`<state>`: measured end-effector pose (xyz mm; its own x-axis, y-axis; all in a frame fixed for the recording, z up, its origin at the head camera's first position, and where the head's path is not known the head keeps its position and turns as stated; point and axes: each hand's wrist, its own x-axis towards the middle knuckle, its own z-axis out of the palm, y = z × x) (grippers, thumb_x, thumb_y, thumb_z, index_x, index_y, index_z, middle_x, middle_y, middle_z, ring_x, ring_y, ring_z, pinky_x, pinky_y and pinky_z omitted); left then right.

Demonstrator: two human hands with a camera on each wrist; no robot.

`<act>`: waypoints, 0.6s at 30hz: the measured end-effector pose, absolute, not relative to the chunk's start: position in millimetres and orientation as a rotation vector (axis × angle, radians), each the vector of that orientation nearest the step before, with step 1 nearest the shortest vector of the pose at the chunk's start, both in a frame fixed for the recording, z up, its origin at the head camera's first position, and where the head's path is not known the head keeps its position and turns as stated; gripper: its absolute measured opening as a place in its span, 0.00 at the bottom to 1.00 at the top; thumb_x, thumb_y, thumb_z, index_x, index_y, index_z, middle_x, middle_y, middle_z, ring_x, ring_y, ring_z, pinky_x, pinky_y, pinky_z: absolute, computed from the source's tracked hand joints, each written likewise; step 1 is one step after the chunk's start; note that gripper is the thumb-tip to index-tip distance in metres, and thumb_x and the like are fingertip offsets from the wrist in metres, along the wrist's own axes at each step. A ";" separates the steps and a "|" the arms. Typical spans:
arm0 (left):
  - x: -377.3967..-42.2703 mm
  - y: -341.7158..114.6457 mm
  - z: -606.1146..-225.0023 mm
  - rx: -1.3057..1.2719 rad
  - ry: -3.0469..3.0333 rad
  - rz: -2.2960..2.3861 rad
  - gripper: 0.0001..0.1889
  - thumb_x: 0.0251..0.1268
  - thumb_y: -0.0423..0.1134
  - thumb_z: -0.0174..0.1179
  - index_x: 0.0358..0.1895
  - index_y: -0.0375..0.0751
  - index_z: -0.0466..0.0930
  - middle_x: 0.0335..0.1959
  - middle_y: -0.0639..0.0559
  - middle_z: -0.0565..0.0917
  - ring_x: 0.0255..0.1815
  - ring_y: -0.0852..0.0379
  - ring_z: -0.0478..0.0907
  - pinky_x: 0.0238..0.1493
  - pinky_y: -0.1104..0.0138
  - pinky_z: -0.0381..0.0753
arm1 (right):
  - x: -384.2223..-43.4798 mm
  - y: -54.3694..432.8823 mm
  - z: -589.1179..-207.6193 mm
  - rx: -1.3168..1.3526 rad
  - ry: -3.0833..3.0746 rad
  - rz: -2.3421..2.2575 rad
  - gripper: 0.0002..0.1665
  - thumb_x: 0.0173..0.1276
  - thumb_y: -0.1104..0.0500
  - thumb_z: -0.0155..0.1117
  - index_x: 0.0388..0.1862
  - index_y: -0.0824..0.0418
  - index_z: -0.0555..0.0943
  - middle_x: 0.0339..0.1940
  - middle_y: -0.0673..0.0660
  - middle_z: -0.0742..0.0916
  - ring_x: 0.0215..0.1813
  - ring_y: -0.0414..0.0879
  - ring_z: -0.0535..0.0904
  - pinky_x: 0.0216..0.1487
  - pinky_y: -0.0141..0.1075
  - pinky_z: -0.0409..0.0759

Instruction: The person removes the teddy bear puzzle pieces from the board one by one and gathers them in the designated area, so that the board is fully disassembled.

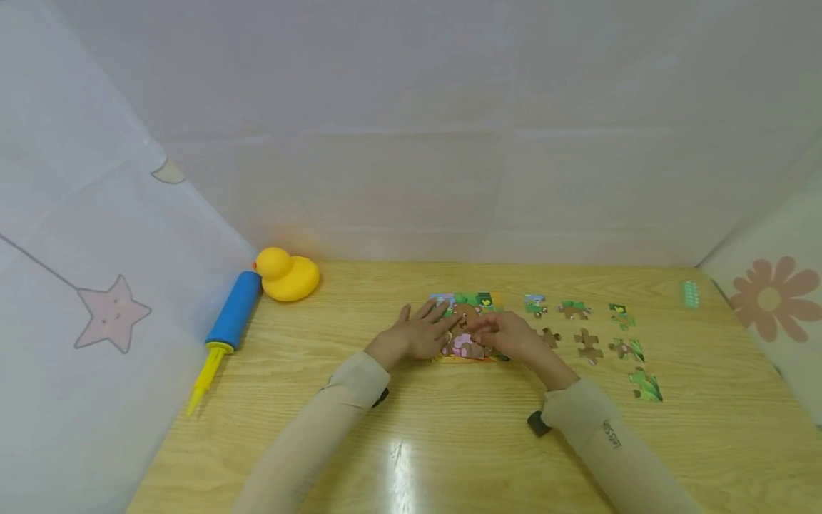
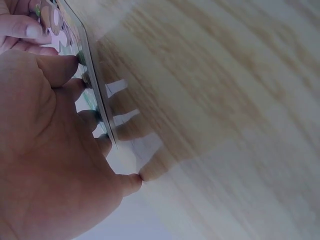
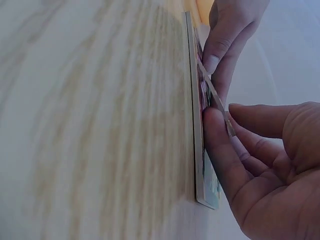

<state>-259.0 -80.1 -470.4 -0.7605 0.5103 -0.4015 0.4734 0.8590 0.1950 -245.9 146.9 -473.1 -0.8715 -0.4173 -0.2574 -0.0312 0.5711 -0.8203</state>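
A bear jigsaw puzzle (image 1: 464, 345) lies in a flat tray on the wooden table. My left hand (image 1: 424, 335) rests on its left side with spread, nearly straight fingers; in the left wrist view several fingertips (image 2: 90, 120) touch the board edge. My right hand (image 1: 514, 337) is over the right side of the puzzle. There the thumb and fingers pinch a thin puzzle piece (image 3: 218, 97), tilted up from the board (image 3: 199, 165). The printed face of that piece is hidden in the right wrist view.
Several loose puzzle pieces (image 1: 587, 345) lie to the right of the board, one green piece (image 1: 647, 385) nearest the front. A small pale green item (image 1: 690, 294) sits far right. On the left are a yellow rubber duck (image 1: 290, 275) and a blue and yellow hand pump (image 1: 234, 310).
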 end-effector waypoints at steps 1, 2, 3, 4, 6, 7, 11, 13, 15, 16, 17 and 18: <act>-258.9 -80.2 -470.4 0.724 2.585 0.114 0.30 0.84 0.55 0.31 0.83 0.66 0.39 0.86 0.55 0.36 0.86 0.49 0.31 0.80 0.36 0.38 | -245.9 146.9 -473.2 -0.366 2.380 -1.230 0.18 0.77 0.62 0.57 0.63 0.62 0.81 0.53 0.62 0.88 0.51 0.50 0.83 0.42 0.39 0.80; -258.8 -80.3 -470.5 0.723 2.585 0.115 0.30 0.84 0.55 0.31 0.83 0.66 0.39 0.86 0.55 0.36 0.86 0.49 0.31 0.80 0.36 0.38 | -245.9 147.0 -473.2 -0.371 2.378 -1.231 0.18 0.77 0.62 0.57 0.63 0.62 0.81 0.53 0.62 0.88 0.50 0.50 0.83 0.40 0.38 0.78; -258.7 -80.4 -470.1 0.724 2.583 0.117 0.30 0.84 0.55 0.32 0.83 0.66 0.39 0.86 0.55 0.36 0.86 0.49 0.31 0.80 0.36 0.38 | -245.8 147.1 -473.4 -0.381 2.379 -1.233 0.18 0.77 0.62 0.57 0.62 0.62 0.81 0.54 0.62 0.88 0.50 0.50 0.83 0.40 0.37 0.78; -258.5 -80.4 -469.7 0.723 2.581 0.118 0.30 0.84 0.55 0.32 0.83 0.66 0.39 0.86 0.55 0.36 0.86 0.49 0.31 0.80 0.35 0.38 | -245.6 147.5 -473.4 -0.389 2.375 -1.241 0.18 0.77 0.62 0.57 0.62 0.62 0.81 0.54 0.62 0.88 0.50 0.50 0.83 0.40 0.37 0.78; -259.0 -80.2 -469.6 0.718 2.577 0.121 0.30 0.84 0.55 0.32 0.83 0.66 0.39 0.86 0.55 0.36 0.86 0.49 0.30 0.80 0.35 0.38 | -245.2 148.7 -474.3 -0.402 2.365 -1.259 0.18 0.77 0.62 0.57 0.62 0.63 0.81 0.55 0.63 0.88 0.52 0.52 0.84 0.41 0.37 0.80; -259.1 -80.1 -469.5 0.715 2.574 0.122 0.30 0.84 0.55 0.32 0.83 0.66 0.39 0.86 0.55 0.36 0.86 0.49 0.30 0.80 0.35 0.37 | -244.9 149.4 -474.8 -0.402 2.355 -1.275 0.18 0.78 0.62 0.57 0.62 0.63 0.81 0.56 0.63 0.88 0.53 0.53 0.84 0.41 0.38 0.81; -261.3 -78.4 -473.0 0.689 2.560 0.149 0.30 0.84 0.55 0.33 0.83 0.66 0.39 0.86 0.55 0.35 0.86 0.49 0.28 0.80 0.35 0.35 | -244.9 153.9 -478.6 -0.385 2.304 -1.337 0.18 0.78 0.61 0.57 0.63 0.61 0.81 0.60 0.63 0.86 0.58 0.55 0.83 0.44 0.40 0.83; -261.0 -77.8 -472.1 0.683 2.560 0.156 0.30 0.84 0.55 0.34 0.83 0.66 0.40 0.86 0.55 0.35 0.86 0.49 0.29 0.80 0.35 0.35 | -244.8 155.7 -479.1 -0.350 2.267 -1.383 0.18 0.79 0.61 0.56 0.63 0.60 0.81 0.63 0.63 0.84 0.60 0.55 0.81 0.46 0.42 0.85; -260.7 -77.7 -471.4 0.680 2.563 0.170 0.30 0.84 0.54 0.35 0.83 0.66 0.40 0.86 0.55 0.36 0.86 0.49 0.30 0.80 0.35 0.35 | -245.4 158.2 -479.5 -0.329 2.228 -1.425 0.19 0.79 0.61 0.54 0.64 0.60 0.81 0.65 0.63 0.83 0.61 0.55 0.81 0.46 0.42 0.86; -260.2 -77.8 -469.8 0.681 2.568 0.166 0.30 0.84 0.55 0.35 0.83 0.66 0.40 0.86 0.55 0.37 0.86 0.49 0.31 0.80 0.34 0.36 | -245.8 159.7 -479.7 -0.319 2.211 -1.442 0.19 0.80 0.61 0.53 0.65 0.61 0.81 0.66 0.63 0.82 0.61 0.54 0.81 0.47 0.42 0.86; -259.4 -78.0 -467.8 0.685 2.572 0.161 0.30 0.84 0.55 0.35 0.83 0.66 0.40 0.86 0.55 0.37 0.86 0.49 0.31 0.79 0.34 0.37 | -246.1 161.3 -479.3 -0.303 2.196 -1.462 0.19 0.80 0.61 0.53 0.65 0.62 0.80 0.66 0.64 0.82 0.59 0.53 0.81 0.46 0.42 0.87; -258.9 -78.1 -467.2 0.686 2.573 0.167 0.30 0.84 0.54 0.35 0.83 0.66 0.40 0.86 0.55 0.37 0.86 0.49 0.32 0.79 0.34 0.37 | -246.2 163.4 -478.2 -0.291 2.176 -1.483 0.20 0.80 0.61 0.52 0.66 0.63 0.80 0.67 0.64 0.82 0.58 0.52 0.81 0.47 0.42 0.87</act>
